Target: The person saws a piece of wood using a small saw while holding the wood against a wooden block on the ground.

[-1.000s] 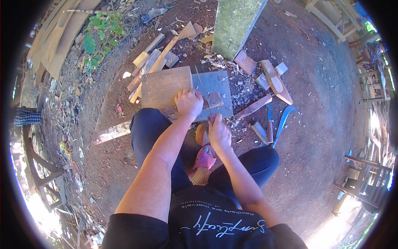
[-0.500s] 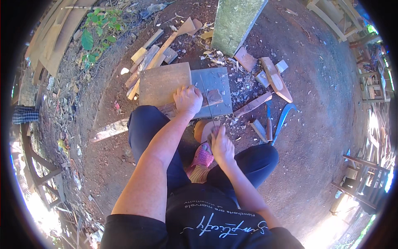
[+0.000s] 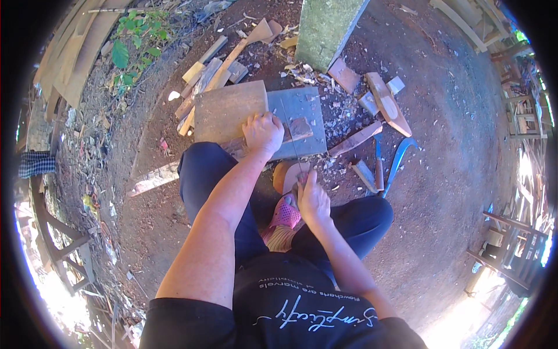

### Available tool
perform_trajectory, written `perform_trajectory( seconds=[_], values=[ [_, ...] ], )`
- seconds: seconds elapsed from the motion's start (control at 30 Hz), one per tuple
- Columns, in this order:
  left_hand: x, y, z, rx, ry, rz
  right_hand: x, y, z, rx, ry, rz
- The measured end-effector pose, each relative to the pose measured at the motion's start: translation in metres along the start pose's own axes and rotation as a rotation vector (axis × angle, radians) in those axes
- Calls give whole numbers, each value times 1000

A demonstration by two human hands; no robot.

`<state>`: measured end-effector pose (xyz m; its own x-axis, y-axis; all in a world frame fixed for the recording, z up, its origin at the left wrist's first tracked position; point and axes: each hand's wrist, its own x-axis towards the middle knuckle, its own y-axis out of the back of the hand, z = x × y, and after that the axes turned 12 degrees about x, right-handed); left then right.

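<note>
1. The brown wooden strip (image 3: 301, 129) was laid across the flat grey-blue board (image 3: 314, 107), along the near edge of the thick, rectangular brown wooden block (image 3: 226, 113); its right end was left bare on the board.
2. The left hand (image 3: 263, 132) was set down over the strip and the block's near right corner, its fingers bent and bunched; what was gripped beneath the palm was hidden and could not be told.
3. The short handle of the thin, straight saw-like tool (image 3: 296, 148) was clasped in the right hand (image 3: 314, 200), the fingers curled tightly round it.
4. The narrow blade was slanted up and away from that hand, crossing the strip just right of the left hand; whether the wood was cut into could not be told.
5. Below the board, the rounded tan-and-brown piece (image 3: 285, 177) was placed just beyond the pink perforated shoe (image 3: 285, 215).
6. On the reddish soil to the right, the blue-bladed knife with a brown handle (image 3: 378, 166) and the curved blue sickle (image 3: 400, 163) were laid side by side.
7. Beyond the block, the long pale paddle-shaped wood (image 3: 232, 55) was heaped with offcuts, near the square, moss-tinged post (image 3: 326, 35).
</note>
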<state>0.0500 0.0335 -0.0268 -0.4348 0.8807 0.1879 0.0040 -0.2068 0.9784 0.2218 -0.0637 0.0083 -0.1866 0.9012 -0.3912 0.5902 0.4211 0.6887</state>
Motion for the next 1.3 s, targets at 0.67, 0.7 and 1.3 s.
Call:
perform_trajectory(
  seconds=[0.67, 0.7, 1.3],
  values=[
    [-3, -10, 2, -20, 8, 21, 37, -2, -13, 47, 80, 41],
    [-2, -10, -1, -8, 16, -13, 25, -1, -12, 55, 49, 39],
    [-1, 0, 2, -54, 3, -18, 13, 0, -10, 61, 62, 47]
  ],
)
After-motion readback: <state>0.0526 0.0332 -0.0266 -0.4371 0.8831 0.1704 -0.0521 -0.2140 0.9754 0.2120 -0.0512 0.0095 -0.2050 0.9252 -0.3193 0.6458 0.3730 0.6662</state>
